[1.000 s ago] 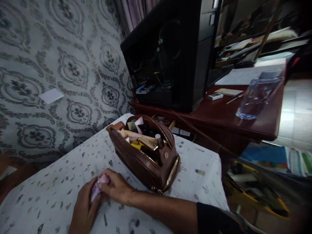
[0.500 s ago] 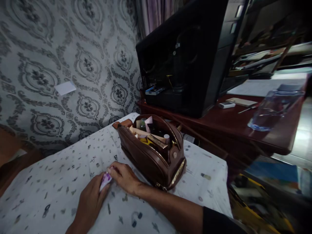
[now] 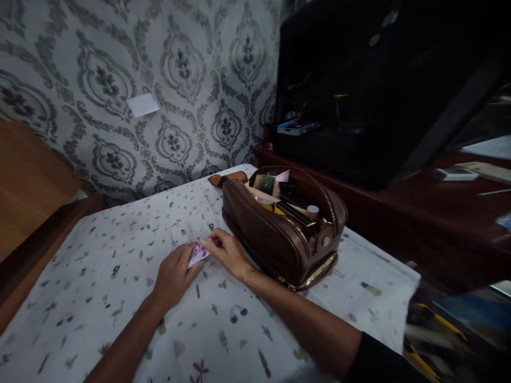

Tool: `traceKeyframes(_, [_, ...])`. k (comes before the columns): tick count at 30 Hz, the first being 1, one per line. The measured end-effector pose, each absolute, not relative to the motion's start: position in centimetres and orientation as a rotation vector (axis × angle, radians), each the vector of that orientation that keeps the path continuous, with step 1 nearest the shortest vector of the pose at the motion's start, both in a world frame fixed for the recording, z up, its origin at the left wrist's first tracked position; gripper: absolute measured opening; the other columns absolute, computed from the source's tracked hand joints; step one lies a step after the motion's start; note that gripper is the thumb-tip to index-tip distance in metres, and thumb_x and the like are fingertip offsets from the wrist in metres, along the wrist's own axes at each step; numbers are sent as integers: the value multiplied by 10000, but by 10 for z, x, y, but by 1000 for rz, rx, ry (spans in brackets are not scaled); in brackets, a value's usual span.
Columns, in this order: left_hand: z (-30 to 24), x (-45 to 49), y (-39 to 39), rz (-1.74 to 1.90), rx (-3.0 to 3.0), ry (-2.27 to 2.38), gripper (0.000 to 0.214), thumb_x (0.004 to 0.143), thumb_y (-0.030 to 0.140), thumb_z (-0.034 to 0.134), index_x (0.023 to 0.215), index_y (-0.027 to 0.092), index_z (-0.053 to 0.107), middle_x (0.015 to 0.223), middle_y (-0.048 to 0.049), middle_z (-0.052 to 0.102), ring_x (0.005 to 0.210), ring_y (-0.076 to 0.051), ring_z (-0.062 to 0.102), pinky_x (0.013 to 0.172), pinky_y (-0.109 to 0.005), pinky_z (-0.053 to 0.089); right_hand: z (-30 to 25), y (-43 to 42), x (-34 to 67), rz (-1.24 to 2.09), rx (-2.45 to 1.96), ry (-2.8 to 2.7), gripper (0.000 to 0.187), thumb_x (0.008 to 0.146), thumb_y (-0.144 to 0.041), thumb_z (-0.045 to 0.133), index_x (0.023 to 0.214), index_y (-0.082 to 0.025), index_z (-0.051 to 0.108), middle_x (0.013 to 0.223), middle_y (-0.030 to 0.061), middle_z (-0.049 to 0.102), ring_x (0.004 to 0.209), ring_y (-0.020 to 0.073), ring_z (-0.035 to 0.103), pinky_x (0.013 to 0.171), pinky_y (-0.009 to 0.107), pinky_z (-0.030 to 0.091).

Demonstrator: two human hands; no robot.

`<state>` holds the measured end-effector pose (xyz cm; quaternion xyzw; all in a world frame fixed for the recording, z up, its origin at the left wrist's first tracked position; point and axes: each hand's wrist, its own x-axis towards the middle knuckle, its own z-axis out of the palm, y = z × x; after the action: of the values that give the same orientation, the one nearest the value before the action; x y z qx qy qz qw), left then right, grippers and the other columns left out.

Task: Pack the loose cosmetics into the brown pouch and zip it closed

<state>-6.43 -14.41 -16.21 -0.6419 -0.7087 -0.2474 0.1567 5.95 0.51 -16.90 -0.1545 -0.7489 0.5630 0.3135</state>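
From far I take the middle of my head-camera view as the clock centre. At nine o'clock stands a brown wooden panel (image 3: 32, 181); toward ten, a pale paper (image 3: 142, 105) is on the patterned wall (image 3: 181, 64).

At eight o'clock my left hand (image 3: 173, 270) pinches a small white-and-purple packet (image 3: 198, 255), above the white printed cloth (image 3: 128, 298). At seven, my right hand (image 3: 230, 256) has thumb and fingertips at the packet's other end; whether they really grip it, I cannot tell. The two hands are close together.

Between four and five o'clock sits the brown zipped cosmetic bag (image 3: 259, 229), its top unzipped, with a white-capped bottle (image 3: 313, 210) among its contents. A large black case (image 3: 339, 149) is at two o'clock, and the dark red counter (image 3: 403, 223) between three and four.

I judge that the packet could slip or be crushed, because it is small and mostly under the fingers. My right forearm lies just beside the bag; a quick elbow movement could push the bag and spill what stands loosely inside.

About writing: the packet shows purple marks, too small for me to read. On the paper and the bag I can read no brand or label.
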Motion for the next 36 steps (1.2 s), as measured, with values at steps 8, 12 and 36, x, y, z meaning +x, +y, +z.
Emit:
traceKeyframes(8, [-160,-68,-145,-785,-1770,-2113,325,1054,444,434,1235,206,562,1037,-61,723,901,-209,709,767,-321,563,-164,5,61,1616,-235,-1900,341,886,-323,618,1210,-217,635,1105,46,672,1008,193,609,822,307,478])
traceKeyframes(12, [-162,-69,-145,-754,-1776,-2108,339,1055,449,429,1259,209,553,1087,-70,720,956,-215,708,816,-329,561,-167,7,61,1686,-262,-1882,436,905,-364,608,1317,-221,595,1258,99,633,1106,218,607,836,329,512])
traceKeyframes(36, [-167,-71,-144,-672,-1716,-2099,395,1051,509,420,1279,207,535,1032,-68,685,925,-226,678,802,-350,546,-169,9,60,1699,-255,-1839,557,891,-224,568,1445,-242,517,1301,96,663,1189,228,625,1000,407,493])
